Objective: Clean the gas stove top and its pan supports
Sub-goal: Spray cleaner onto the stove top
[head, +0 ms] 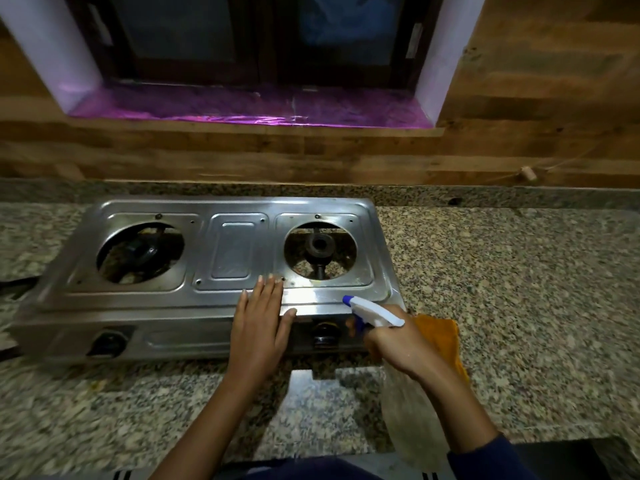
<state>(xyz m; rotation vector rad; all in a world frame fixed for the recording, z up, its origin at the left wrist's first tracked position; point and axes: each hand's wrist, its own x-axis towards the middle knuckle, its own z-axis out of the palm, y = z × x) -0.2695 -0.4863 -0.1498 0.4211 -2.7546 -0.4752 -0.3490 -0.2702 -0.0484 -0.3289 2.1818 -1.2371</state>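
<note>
Shiny metal stove [232, 251] sat on the speckled tabletop [502, 271]. My left hand [258, 327] lay flat on its front edge, fingers straight. My right hand [394, 344] held a spray bottle [375, 313], fingers curled round it.

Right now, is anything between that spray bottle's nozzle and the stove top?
Nothing visible. The right hand holds the spray bottle with its nozzle over the bare stove top. The left hand lies flat on the steel just left of it.

Left hand [261, 320] blocks stove [232, 251] front centre; counter [519, 271] far right open
</note>
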